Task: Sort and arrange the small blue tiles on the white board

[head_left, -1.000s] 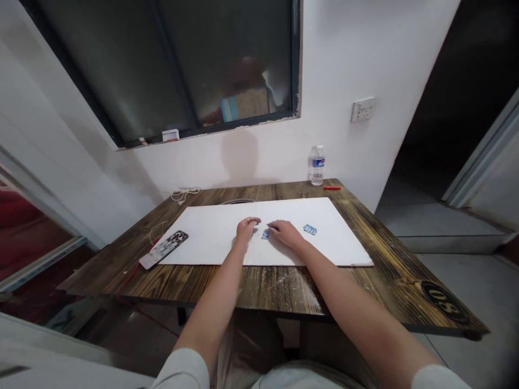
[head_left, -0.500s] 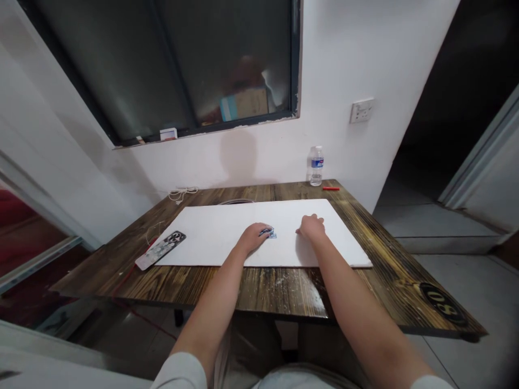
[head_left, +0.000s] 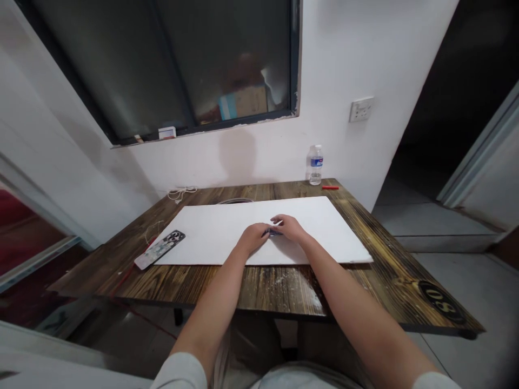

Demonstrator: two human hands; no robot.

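A small blue item (head_left: 272, 233) is partly hidden on a white board (head_left: 211, 235), between the left hand (head_left: 253, 238) and the right hand (head_left: 288, 227); whether it is grasped cannot be told. A phone (head_left: 159, 249) is placed at 9 o'clock and a water bottle (head_left: 315, 165) at 1 o'clock on the wooden table (head_left: 284, 286).

A small blue-and-white strip (head_left: 272, 233) is lying between the left hand (head_left: 253, 238) and right hand (head_left: 289, 227), partly hidden by them.
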